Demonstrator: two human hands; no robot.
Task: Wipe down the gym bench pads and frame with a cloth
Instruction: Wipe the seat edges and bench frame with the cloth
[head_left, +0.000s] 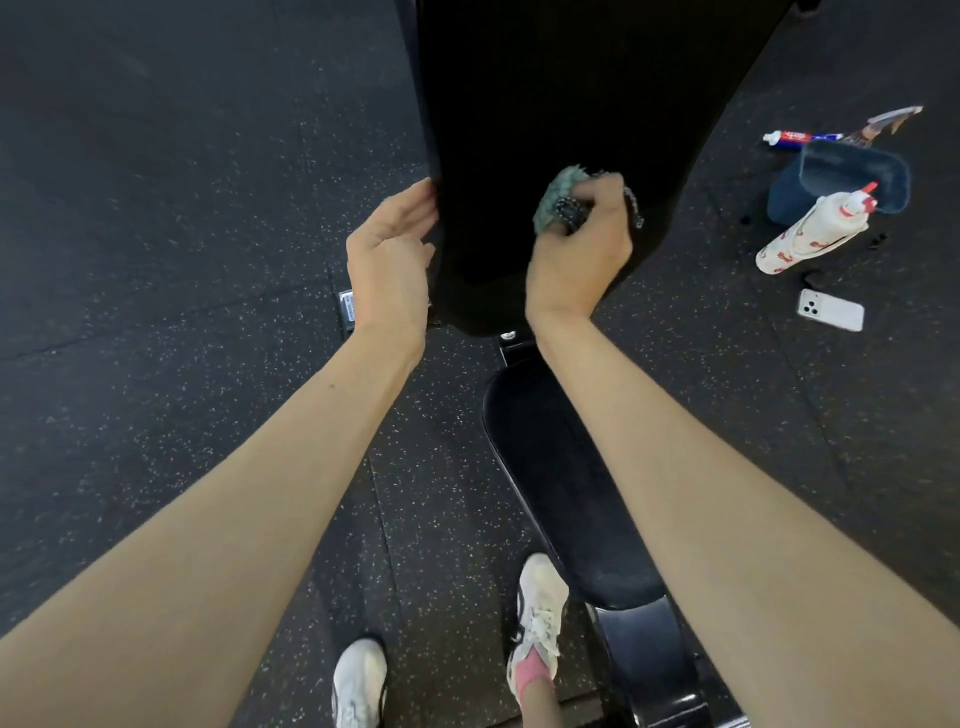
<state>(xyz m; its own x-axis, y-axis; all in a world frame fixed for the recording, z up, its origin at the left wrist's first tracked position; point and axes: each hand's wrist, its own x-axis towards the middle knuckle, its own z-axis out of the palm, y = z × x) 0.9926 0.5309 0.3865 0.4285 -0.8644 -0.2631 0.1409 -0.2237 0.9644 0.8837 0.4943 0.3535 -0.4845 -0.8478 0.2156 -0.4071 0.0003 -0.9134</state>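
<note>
A person wiped the raised back pad of a gym bench.

Nearest lay the seat pad (561, 478), beside white shoes (540, 608). Beyond it, the left hand (389, 249) gripped the left edge of the back pad (545, 104), while the right hand (582, 244) clutched a bunched green cloth (558, 200) against its face. Farther right, a spray bottle (810, 228) and a phone (830, 310) lay on the floor.

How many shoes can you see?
2. The left shoe is at the bottom edge, partly cut off. The right shoe stands close beside the seat pad. None seem hidden.
</note>
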